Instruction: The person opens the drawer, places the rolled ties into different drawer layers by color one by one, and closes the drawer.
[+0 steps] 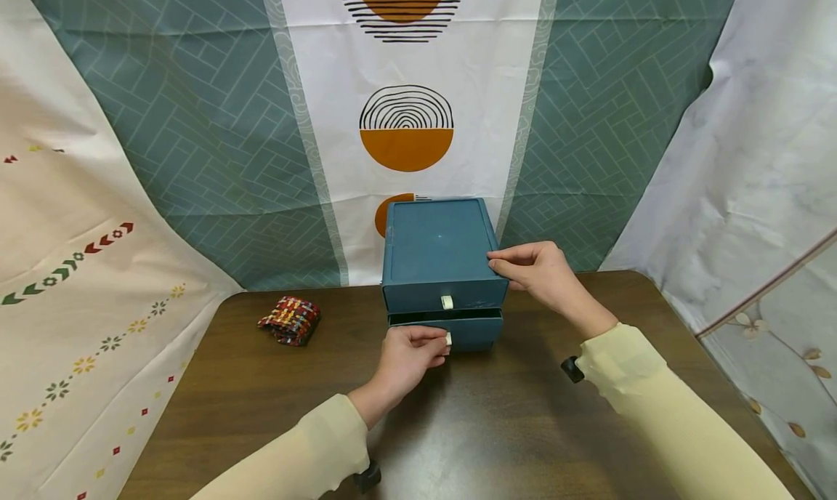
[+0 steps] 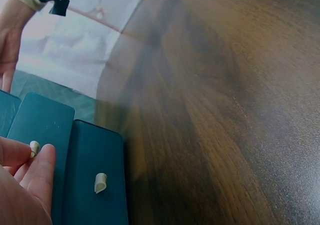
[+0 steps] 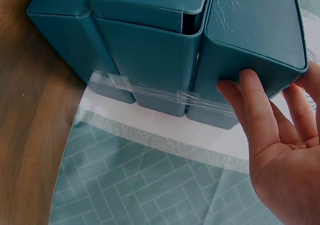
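Observation:
A blue-green drawer cabinet (image 1: 439, 240) stands at the back of the table. My left hand (image 1: 407, 358) pinches the small pale pull tab (image 1: 448, 341) of the middle drawer (image 1: 480, 331) between thumb and fingers. That drawer sticks out a little, with a dark gap above its front. The top drawer's pull tab (image 1: 447, 301) and the bottom drawer's tab (image 2: 100, 183) are free of any hand. At the cabinet's upper right edge, my right hand (image 1: 532, 267) holds on, with digits at the top rim and fingers (image 3: 255, 97) against the side panel.
A folded woven cloth (image 1: 290, 320) in red, yellow and black lies left of the cabinet on the brown wooden table (image 1: 523, 420). Patterned fabric (image 1: 216, 122) hangs right behind the cabinet. Clear tape (image 3: 155, 93) runs across the cabinet's side near its back.

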Tool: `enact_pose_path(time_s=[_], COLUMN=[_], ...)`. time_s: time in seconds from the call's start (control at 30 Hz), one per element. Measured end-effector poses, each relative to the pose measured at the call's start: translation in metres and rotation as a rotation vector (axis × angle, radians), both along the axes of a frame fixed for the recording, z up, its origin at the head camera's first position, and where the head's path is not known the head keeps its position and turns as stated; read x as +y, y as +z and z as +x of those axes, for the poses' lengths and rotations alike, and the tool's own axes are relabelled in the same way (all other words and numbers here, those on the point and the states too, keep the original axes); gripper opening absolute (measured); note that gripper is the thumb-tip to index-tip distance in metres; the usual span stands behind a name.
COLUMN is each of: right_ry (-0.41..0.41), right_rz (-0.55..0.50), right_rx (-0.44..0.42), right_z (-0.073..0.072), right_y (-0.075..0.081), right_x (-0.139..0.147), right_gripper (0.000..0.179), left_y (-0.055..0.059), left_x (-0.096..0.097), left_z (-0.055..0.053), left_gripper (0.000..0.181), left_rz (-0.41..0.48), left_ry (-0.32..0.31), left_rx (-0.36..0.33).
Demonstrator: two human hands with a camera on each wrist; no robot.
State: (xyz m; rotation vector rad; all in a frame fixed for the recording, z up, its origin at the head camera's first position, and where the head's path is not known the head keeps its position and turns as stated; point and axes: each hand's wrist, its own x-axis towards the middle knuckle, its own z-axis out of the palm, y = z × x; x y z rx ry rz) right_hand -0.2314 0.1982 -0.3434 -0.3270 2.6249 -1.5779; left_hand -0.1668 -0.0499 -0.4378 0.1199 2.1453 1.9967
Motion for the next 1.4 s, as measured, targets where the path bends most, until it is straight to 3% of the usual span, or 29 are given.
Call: enact_pose_path(time_s=[0.07, 0.3, 1.4], right_ry=[0.0, -0.001, -0.008], right_rz=[-0.001, 0.0, -0.018], right_rx=[-0.001, -0.003, -0.001], right_z=[0.0, 0.0, 0.0], right_y=[0.0, 0.0, -0.001], right_x=[0.0, 0.0, -0.001], right_gripper=[0.036, 0.035, 0.035], left_y=[0.0, 0.024, 0.02], left_x=[0.0, 0.0, 0.002], left_z=[-0.001, 0.007, -0.005], left_gripper=[0.021, 0.024, 0.023], left_rz=[0.008, 0.018, 0.023], left_ry=[0.001, -0.015, 0.022], left_rx=[-0.003, -0.008, 0.002])
